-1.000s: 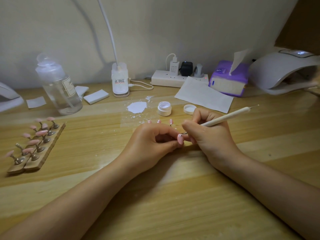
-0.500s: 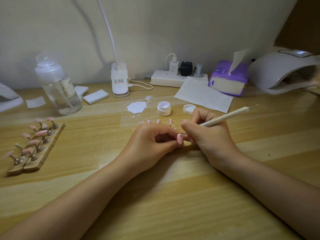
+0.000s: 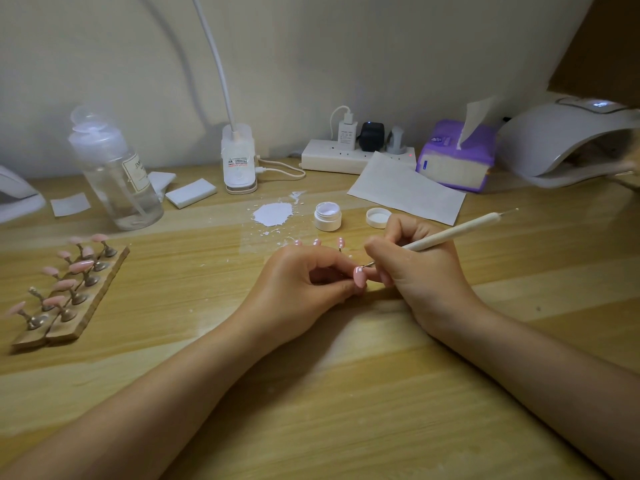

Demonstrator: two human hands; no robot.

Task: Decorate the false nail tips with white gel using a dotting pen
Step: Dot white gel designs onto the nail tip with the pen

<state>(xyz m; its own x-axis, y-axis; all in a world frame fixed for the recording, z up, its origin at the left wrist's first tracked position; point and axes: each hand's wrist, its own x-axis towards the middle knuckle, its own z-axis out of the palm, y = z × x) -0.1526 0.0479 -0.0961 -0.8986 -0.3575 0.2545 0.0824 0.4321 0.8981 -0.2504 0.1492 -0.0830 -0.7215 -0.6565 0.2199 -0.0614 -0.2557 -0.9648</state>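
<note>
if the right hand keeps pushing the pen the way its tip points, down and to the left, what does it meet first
The pink nail tip that the left hand pinches. The dotting pen in the right hand has its metal point at or just above the tip's top edge; whether they touch is unclear.

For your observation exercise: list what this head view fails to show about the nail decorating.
- Stand under the pink nail tip: hidden inside the left hand.
- Dotting pen tip contact: too small to judge.
- Tips behind the left hand: mostly covered by knuckles.
- Nail lamp: cut by the right edge.
</note>
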